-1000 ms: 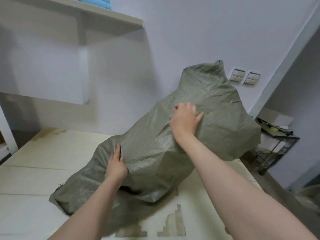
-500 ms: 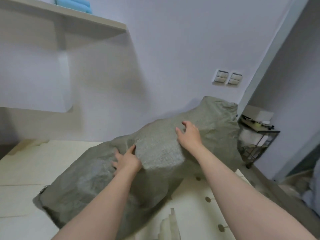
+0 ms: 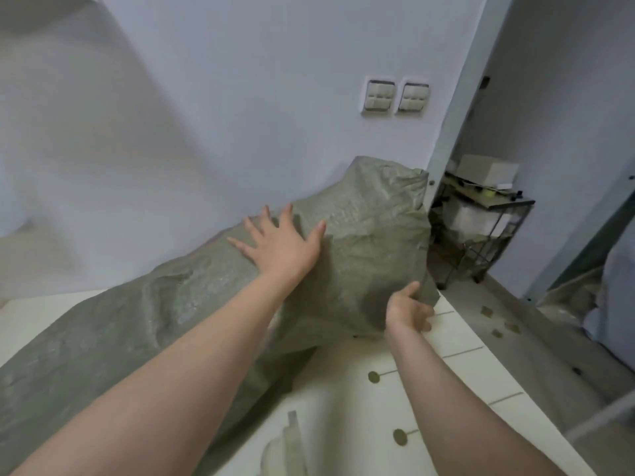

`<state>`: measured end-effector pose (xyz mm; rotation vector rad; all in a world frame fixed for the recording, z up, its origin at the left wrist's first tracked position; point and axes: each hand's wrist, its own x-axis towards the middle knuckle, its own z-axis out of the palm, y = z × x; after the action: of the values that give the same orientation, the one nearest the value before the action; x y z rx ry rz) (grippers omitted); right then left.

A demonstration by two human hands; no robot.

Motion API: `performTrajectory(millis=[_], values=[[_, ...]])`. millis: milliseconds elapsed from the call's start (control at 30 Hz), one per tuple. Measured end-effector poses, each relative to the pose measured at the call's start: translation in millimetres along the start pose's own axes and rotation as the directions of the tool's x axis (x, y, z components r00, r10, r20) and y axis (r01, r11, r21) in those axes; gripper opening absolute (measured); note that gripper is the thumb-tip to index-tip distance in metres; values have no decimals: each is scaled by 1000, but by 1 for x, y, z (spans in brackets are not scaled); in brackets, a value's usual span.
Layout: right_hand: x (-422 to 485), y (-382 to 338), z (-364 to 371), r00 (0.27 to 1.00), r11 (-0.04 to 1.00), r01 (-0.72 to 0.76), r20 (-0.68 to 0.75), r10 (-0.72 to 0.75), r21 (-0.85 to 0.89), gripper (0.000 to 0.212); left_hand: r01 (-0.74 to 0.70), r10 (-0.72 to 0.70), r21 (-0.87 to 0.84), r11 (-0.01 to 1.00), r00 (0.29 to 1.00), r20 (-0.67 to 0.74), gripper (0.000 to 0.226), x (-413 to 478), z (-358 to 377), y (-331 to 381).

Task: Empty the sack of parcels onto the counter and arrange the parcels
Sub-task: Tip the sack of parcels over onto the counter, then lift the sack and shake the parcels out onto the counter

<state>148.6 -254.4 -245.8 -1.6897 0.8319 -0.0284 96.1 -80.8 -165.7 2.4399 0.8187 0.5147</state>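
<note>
A large grey-green woven sack (image 3: 371, 249) lies on its side across the cream counter (image 3: 347, 383), bulging with hidden contents. Its closed end leans against the wall at the right. My left hand (image 3: 280, 243) rests flat on top of the sack with the fingers spread. My right hand (image 3: 409, 309) holds the sack's lower right corner near the counter's right edge, thumb on the fabric. No parcels show; the sack's mouth is out of view at the lower left.
Two light switches (image 3: 395, 96) sit on the wall above the sack. Past the counter's right edge stands a black wire rack (image 3: 481, 231) with white boxes. The floor (image 3: 536, 345) drops away on the right.
The sack has sunk from half upright to lying low on the counter. My left hand moved up onto its top and opened flat. My right hand dropped to the lower right corner.
</note>
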Motion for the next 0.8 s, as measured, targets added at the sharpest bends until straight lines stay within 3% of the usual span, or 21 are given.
performTrajectory(millis=[67,167,233,300,433,800], values=[[30,14,1,985,991,-94,151,79,95,89,-27,25,37,999,997,73,93,10,16,30],[81,34,11,907,943,-269,380,180,195,106,-21,5,107,994,990,141,103,22,37,42],[89,40,18,812,841,-463,515,276,279,105,-14,-1,130,991,993,120,93,24,45,35],[82,38,24,727,761,-562,631,269,323,100,-27,20,114,993,998,65,71,22,52,28],[75,31,34,742,716,-557,640,200,421,81,-19,18,-24,1000,1000,-23,31,16,52,20],[-32,-25,7,825,790,-277,556,-96,547,71,-67,-14,-433,899,983,-180,32,-6,-42,-50]])
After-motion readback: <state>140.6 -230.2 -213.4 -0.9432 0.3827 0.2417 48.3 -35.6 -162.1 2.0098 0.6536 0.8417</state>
